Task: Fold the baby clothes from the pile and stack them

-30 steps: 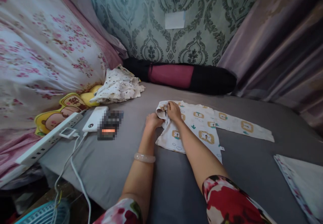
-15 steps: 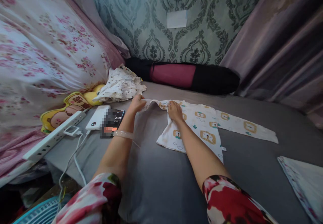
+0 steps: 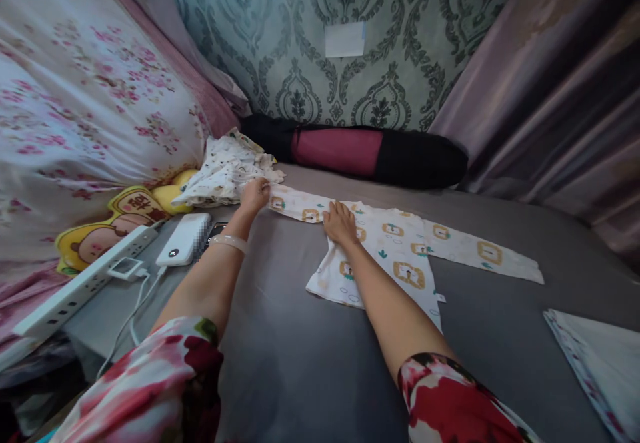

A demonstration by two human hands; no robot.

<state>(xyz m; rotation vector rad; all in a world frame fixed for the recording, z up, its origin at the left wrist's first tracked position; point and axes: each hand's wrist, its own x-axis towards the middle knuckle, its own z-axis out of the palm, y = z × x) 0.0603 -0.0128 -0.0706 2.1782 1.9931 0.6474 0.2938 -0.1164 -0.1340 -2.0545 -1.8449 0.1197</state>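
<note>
A small white long-sleeved shirt with yellow lion prints lies on the grey bed sheet, both sleeves stretched out sideways. My left hand is closed on the cuff of the left-side sleeve, its fingertips partly hidden. That sleeve runs flat and straight toward the shoulder. There my right hand rests with its fingers laid out on the cloth, pressing at the seam. The other sleeve reaches out to the right, untouched. Close behind my left hand is a crumpled white patterned cloth.
A black and maroon bolster lies along the wall. On the left are a yellow cartoon cushion, a white power strip, a white power bank with its cable and a partly hidden phone. Folded cloth lies at right.
My left hand has moved left with the cuff, and the bunched sleeve is now pulled out straight and flat. My right hand has stayed at the shoulder. The view has shifted slightly.
</note>
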